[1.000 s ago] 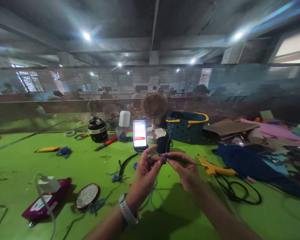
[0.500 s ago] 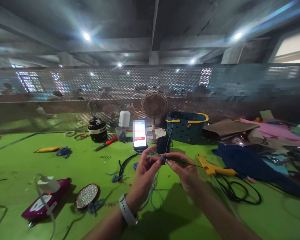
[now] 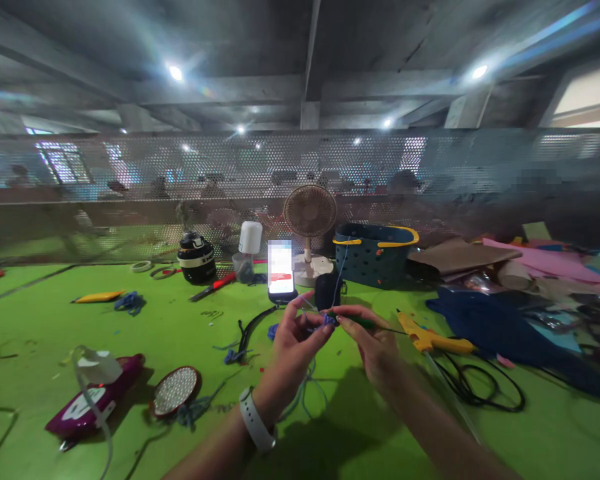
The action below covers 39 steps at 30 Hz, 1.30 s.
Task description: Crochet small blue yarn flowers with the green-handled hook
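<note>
One wide, flat, bright-green tabletop (image 3: 170, 340) spreads beneath the fingers and out to both sides of them. Beyond the fingers, across the far edge, stands a long grey perforated metal screen (image 3: 260, 160). A dark teal plastic basket with yellow handles (image 3: 365, 267) sits past the fingers and slightly right; a round, pale-based desk fan (image 3: 310, 210) is straight beyond them. Well to their right lies a crumpled navy-blue cloth (image 3: 475, 327).

The left hand (image 3: 297, 337) and right hand (image 3: 375, 337) almost meet. Left of the fingers, nearer the body, rests a glossy purple power strip (image 3: 117, 393); just right of them lies a yellow glue gun (image 3: 433, 340). An upright, bright-screened phone (image 3: 281, 270) stands just beyond the left fingers.

The right thumb and fingers close around a slim green-handled tool (image 3: 355, 322), its thin dark shaft pointing away rightward. Smallest of all — a blue-purple yarn piece (image 3: 330, 320) — is pinched between the left thumb and fingers, right at the tool's tip. A thin pale-blue strand (image 3: 340, 267) runs from the basket down to the fingertips.
</note>
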Available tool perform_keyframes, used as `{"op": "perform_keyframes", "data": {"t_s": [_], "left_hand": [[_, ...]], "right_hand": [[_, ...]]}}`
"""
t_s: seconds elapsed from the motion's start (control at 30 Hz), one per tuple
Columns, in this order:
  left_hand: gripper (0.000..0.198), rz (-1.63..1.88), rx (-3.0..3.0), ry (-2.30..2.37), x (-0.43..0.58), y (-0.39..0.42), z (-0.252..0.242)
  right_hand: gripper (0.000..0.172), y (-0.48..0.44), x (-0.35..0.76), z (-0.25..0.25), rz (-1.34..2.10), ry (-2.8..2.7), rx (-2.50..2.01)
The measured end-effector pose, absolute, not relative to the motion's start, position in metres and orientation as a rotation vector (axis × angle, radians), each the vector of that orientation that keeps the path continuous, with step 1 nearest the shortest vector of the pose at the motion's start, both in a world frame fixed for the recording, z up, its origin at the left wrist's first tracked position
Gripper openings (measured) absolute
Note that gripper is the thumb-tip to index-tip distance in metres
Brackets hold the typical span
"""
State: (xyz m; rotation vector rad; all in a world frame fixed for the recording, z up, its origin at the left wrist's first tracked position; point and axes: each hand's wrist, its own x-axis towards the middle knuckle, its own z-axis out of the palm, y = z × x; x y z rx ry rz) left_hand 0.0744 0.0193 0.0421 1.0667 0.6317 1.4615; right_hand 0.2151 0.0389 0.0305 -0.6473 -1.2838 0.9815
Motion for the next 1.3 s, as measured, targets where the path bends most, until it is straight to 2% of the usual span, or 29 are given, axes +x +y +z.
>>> {"op": "perform_keyframes", "data": {"t_s": [0.23, 0.47, 0.57, 0.7, 0.83, 0.93, 1.03, 1.3], "left_hand": [[0.066, 1.464, 1.126, 0.663, 0.074, 0.018, 0.042], [0.059, 1.462, 1.155, 0.673, 0.073, 0.016, 0.044], [0.062, 1.470, 1.211, 0.710, 0.072, 0.018, 0.043], [0.068, 1.499, 1.310, 0.785, 0.069, 0.024, 0.038], [0.069, 1.549, 1.360, 0.826, 0.069, 0.025, 0.037], [0.072, 1.516, 1.229, 0.733, 0.071, 0.021, 0.039], [0.071, 1.432, 1.037, 0.599, 0.072, 0.020, 0.040], [0.058, 1.233, 1.030, 0.501, 0.056, 0.033, 0.047]], "right_hand": [[0.013, 0.039, 0.214, 0.033, 1.012, -1.233, -0.676], [0.010, 0.036, 0.214, 0.036, 0.978, -1.262, -0.670], [0.008, 0.034, 0.214, 0.037, 0.924, -1.304, -0.697], [0.011, 0.034, 0.215, 0.035, 0.701, -1.425, -0.757], [0.025, 0.038, 0.214, 0.030, 0.371, -1.605, -0.671], [0.036, 0.041, 0.214, 0.028, 0.101, -1.719, -0.558], [0.038, 0.041, 0.216, 0.029, -0.028, -1.767, -0.477], [0.020, 0.032, 0.222, 0.039, 0.491, -1.570, -0.521]]}}
